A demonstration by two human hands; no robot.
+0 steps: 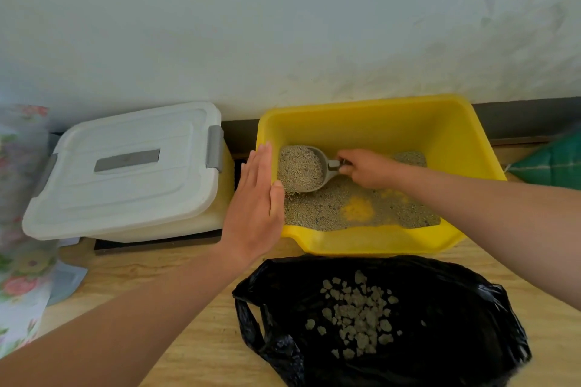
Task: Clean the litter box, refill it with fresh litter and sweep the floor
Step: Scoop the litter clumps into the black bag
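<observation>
My right hand (366, 168) is curled round the handle of a grey scoop (301, 168) and grips it inside the yellow litter box (440, 122). The scoop's bowl is heaped with litter and points toward my left hand (254, 204). That hand is flat, fingers straight and together, holding nothing, laid against the box's left rim. Under the scoop, between my 2 hands, litter (330, 207) covers the bottom thinly, with a bare yellow patch below my right wrist. Nearer me than both hands, an open black bag (456, 308) lies on the wooden floor (195, 339), with grey clumps (355, 311) in it. Just beyond my left hand's outer side stands a white bin (125, 166) with its lid on.
</observation>
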